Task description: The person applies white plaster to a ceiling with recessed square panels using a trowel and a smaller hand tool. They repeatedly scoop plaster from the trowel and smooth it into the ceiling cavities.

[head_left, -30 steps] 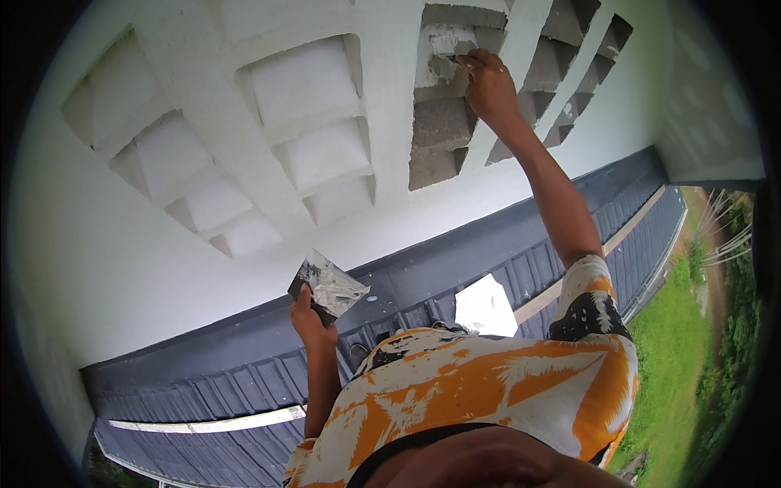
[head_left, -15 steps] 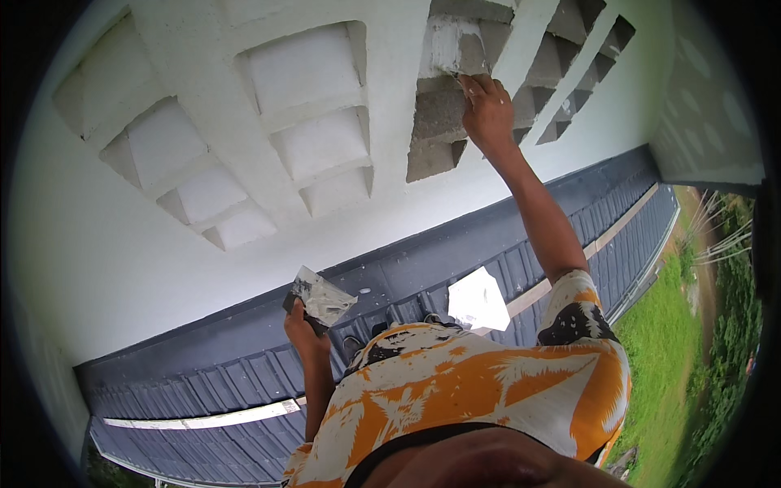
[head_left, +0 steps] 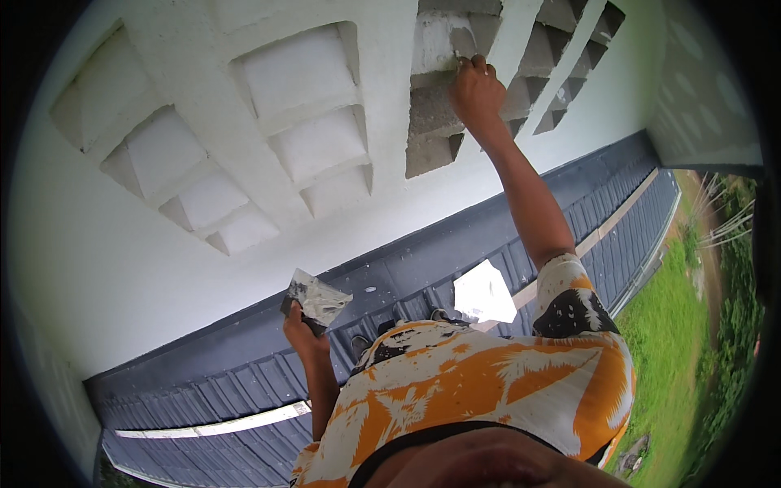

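My right hand (head_left: 476,93) is raised to a wall recess (head_left: 433,37) streaked with white paste, bare grey in places. Its fingertips are closed at the recess's lower part on something small that I cannot make out. My left hand (head_left: 303,329), lower and left of centre, grips a wide flat metal blade (head_left: 324,299) with a dark back, held tilted and loaded with pale grey-white paste. More grey, rough recesses (head_left: 431,114) lie below and right of the streaked one; those further left (head_left: 297,69) are smooth white.
Below the white wall (head_left: 138,285) runs a dark ribbed roof (head_left: 203,374) with long pale strips (head_left: 203,425). A white sheet (head_left: 482,293) lies near my shoes (head_left: 362,348). A side wall (head_left: 704,98) closes the right; beyond the roof edge are grass (head_left: 667,358) and trees (head_left: 728,325).
My right hand has moved down and then back up along the recess, where the white coat looks wider. My left hand with the blade has drifted slightly left and down.
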Motion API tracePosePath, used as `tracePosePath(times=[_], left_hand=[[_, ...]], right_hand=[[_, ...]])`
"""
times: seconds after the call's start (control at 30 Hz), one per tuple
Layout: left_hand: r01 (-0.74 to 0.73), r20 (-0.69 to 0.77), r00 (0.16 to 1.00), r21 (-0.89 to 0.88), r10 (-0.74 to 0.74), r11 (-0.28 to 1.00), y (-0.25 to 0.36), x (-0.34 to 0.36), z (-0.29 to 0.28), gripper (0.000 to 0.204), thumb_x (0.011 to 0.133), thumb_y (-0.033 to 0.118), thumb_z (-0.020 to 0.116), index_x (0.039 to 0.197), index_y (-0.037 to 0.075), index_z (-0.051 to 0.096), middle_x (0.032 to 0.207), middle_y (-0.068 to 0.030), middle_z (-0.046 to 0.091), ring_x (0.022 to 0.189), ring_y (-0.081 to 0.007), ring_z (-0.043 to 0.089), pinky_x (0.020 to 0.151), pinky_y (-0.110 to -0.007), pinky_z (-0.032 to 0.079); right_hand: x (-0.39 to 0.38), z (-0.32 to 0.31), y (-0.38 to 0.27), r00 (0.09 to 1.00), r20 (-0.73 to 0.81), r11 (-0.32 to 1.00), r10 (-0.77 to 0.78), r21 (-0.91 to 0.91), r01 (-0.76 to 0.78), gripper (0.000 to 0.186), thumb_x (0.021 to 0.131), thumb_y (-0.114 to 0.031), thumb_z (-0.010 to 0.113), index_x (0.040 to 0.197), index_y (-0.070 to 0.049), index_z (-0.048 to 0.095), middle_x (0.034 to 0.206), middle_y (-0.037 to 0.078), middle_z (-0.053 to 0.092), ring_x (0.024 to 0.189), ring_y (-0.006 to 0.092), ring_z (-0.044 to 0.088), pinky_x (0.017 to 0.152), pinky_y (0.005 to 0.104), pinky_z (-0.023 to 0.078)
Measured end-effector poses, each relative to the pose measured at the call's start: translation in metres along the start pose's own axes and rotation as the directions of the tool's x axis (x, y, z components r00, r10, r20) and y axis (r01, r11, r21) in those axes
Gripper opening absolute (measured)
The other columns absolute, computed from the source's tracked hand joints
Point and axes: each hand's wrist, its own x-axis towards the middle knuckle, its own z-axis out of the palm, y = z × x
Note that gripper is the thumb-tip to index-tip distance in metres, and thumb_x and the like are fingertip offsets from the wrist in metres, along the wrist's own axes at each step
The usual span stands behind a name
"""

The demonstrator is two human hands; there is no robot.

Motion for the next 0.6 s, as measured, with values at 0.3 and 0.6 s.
tracePosePath(times=[0.3,0.6], left_hand=[[-0.001,-0.079,0.997,-0.029,-0.002,1.000,-0.002,-0.006,-0.004,0.029,0.094,0.016,0.050,0.112,-0.006,0.055,0.104,-0.0151,0.065,0.090,-0.0275,0.068,0.074,-0.039,0.057],[-0.017,-0.074,0.997,-0.063,0.012,0.998,-0.002,-0.013,0.000,0.029,0.093,0.016,0.051,0.111,-0.006,0.056,0.102,-0.0151,0.065,0.089,-0.0269,0.069,0.073,-0.038,0.057]], right_hand=[[0.018,-0.016,-0.006,0.998,-0.041,0.991,-0.042,0.128,0.047,0.032,0.082,-0.008,0.057,0.108,-0.021,0.071,0.107,0.001,0.065,0.093,0.0268,0.066,0.071,0.0395,0.055],[0.029,0.017,0.001,0.967,0.027,0.945,-0.254,0.218,0.242,0.036,0.079,-0.007,0.057,0.108,-0.023,0.071,0.114,-0.001,0.064,0.098,0.0280,0.066,0.075,0.0394,0.055]])
